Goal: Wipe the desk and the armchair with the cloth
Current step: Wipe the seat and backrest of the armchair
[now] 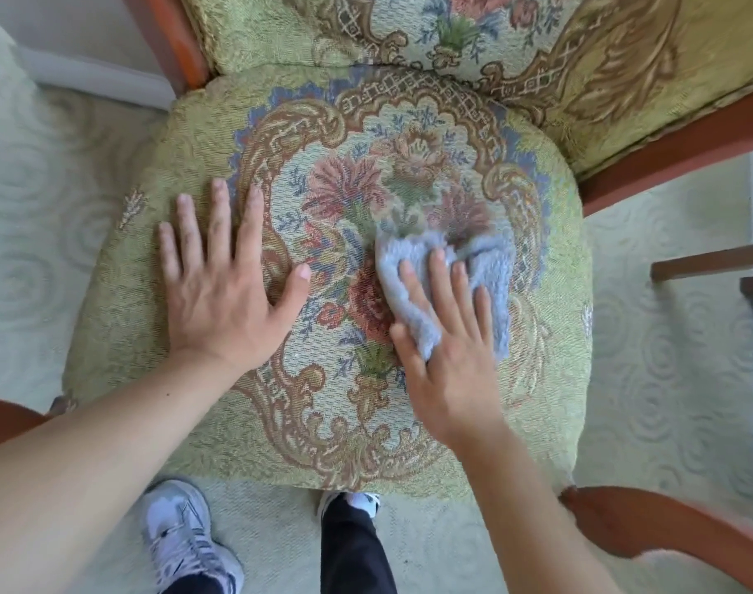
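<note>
**Seat cushion under the cloth, free hand bracing**

Landmark for these notes: the floral medallion woven into the middle of the armchair [160, 233] seat.

The cloth [413, 267], grey-blue and fluffy, lies bunched on the right half of the medallion, touching the upholstery. The right hand [447, 362] presses down on its near part, fingers [441, 276] spread flat and loosely extended over the pile rather than curled into a fist; the cloth is pinned under palm and fingers, not pinched. That flat hold probably serves to spread pressure over a wide patch of fabric while it slides (edges of the cloth look smeared, so it is likely in motion).

The left hand [225, 289] rests on the left border of the medallion, well apart from the cloth. It is empty, fingers splayed and flat on the seat, thumb pointing toward the medallion's centre. My reading: it steadies the leaning body and keeps the cushion from shifting.

Count:
- cloths: one
- hands on the seat: two
- seat cushions: one, with one matching back cushion [537, 40] beyond the medallion
- wooden arm ends: two, at the near corners, on either side of the medallion
- shoes [182, 533]: two, on the pale carpet [32, 199] nearer than the medallion (the right one mostly hidden by the seat edge)

No desk is identifiable here; a bit of dark wooden furniture shows far right of the medallion, too little to name. The armchair half of the job looks under way.
</note>
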Tool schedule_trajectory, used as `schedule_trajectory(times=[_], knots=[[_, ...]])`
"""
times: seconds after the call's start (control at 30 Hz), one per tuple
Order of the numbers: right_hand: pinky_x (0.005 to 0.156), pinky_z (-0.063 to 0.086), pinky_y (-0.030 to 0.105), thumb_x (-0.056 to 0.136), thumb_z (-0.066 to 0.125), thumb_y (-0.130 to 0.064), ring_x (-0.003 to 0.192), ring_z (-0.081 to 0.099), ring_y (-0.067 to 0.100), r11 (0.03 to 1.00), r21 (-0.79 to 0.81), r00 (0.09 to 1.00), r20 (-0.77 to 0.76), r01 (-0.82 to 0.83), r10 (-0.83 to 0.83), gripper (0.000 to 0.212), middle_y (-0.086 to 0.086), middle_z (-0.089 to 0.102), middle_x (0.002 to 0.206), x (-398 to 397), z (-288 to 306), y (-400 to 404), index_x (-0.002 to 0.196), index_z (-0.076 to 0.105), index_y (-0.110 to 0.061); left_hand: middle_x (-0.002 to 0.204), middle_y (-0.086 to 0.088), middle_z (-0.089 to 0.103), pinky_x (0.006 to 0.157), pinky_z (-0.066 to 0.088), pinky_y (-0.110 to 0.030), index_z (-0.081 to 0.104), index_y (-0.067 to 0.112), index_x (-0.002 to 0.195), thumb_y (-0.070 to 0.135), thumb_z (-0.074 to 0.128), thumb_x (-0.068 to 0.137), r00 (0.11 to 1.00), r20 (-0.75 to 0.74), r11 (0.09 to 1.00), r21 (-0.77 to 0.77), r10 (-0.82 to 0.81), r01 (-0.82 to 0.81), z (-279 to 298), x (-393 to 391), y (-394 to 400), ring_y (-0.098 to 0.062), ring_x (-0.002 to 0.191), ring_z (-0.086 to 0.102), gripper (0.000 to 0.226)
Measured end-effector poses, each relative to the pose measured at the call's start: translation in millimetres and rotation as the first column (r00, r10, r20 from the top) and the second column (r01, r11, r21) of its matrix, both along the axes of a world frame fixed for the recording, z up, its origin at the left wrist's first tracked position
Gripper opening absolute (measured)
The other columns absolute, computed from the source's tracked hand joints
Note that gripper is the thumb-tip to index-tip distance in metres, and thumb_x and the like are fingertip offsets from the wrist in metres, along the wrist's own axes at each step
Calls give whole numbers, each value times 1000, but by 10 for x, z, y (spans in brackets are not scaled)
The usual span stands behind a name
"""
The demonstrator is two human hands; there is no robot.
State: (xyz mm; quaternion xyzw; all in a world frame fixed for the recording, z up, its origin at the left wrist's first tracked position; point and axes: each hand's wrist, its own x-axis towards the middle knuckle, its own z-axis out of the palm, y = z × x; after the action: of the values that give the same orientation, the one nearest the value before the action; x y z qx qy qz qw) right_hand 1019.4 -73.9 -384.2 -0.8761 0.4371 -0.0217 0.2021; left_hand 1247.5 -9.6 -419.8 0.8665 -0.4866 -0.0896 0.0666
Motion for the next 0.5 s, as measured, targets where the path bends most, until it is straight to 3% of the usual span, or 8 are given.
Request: schedule_trajectory(times=[0.17,0.3,0.37,0.4,0.47,0.5], knots=[[124,3,37,105,24,-49,154,3,13,992,128,982,188,5,-30,56,-10,7,168,-445,34,105,158,18,-31,168,-12,4,122,5,-57,5,22,161,67,25,92,1000,-3,1000,-22,6,-6,7,4,0,-39,153,3,85],[125,13,37,102,27,-50,152,9,4,908,181,883,222,379,-413,58,-15,16,164,-667,53,-406,157,20,-30,168,-12,6,122,6,-57,8,22,161,66,28,90,1000,-17,998,-54,14,-15,-2,2,-3,-39,152,5,85],[115,35,39,99,28,-57,141,39,7,740,230,689,270,632,-672,58,-9,47,152,-612,73,-676,148,44,-31,168,-12,7,122,6,-57,8,22,161,65,29,90,1000,-13,998,-63,15,-16,-8,-14,-23,-39,152,5,85],[102,47,37,97,32,-60,122,57,1,645,299,541,364,703,-758,51,-16,66,128,-522,104,-794,129,62,-33,168,-12,7,122,6,-57,9,22,161,65,29,90,1000,-11,998,-64,15,-16,-10,-19,-26,-39,152,5,85],[72,52,24,95,37,-60,75,61,-15,508,340,275,544,791,-793,44,-30,68,75,-270,211,-1018,84,67,-30,168,-12,7,122,6,-57,9,22,160,64,30,89,1000,-12,997,-71,17,-18,-23,-20,-26,-39,152,5,85],[62,49,19,95,37,-60,64,57,-15,478,288,231,602,830,-764,49,-30,63,63,-150,275,-1125,77,64,-24,168,-12,7,122,6,-57,10,22,160,64,30,89,1000,-9,997,-75,20,-20,-30,-15,-23,-39,152,6,85]])
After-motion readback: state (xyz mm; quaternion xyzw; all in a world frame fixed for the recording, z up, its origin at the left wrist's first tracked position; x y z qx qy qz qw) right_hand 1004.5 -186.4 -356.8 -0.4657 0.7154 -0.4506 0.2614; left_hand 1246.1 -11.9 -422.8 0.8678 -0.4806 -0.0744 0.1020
